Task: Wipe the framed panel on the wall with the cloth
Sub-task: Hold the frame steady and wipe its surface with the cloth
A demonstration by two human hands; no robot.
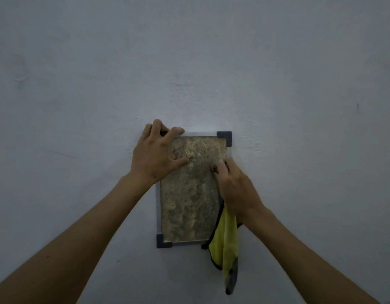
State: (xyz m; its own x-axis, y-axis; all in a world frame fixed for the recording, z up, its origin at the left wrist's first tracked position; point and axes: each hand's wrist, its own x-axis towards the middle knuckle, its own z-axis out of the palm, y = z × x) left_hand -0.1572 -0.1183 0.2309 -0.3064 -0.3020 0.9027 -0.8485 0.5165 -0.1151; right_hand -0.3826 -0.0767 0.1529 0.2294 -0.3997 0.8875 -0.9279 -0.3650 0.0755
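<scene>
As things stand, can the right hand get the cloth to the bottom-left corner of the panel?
Probably yes. The right hand grips the cloth at the framed panel's right edge. The left hand rests on the top-left corner only, so the lower-left surface lies uncovered, nothing between.

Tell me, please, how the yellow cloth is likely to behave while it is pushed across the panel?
The yellow cloth is probably floppy: it hangs limp below the right hand. It likely looks light and would bunch, so pressing it flat against the framed panel seems wise.
</scene>
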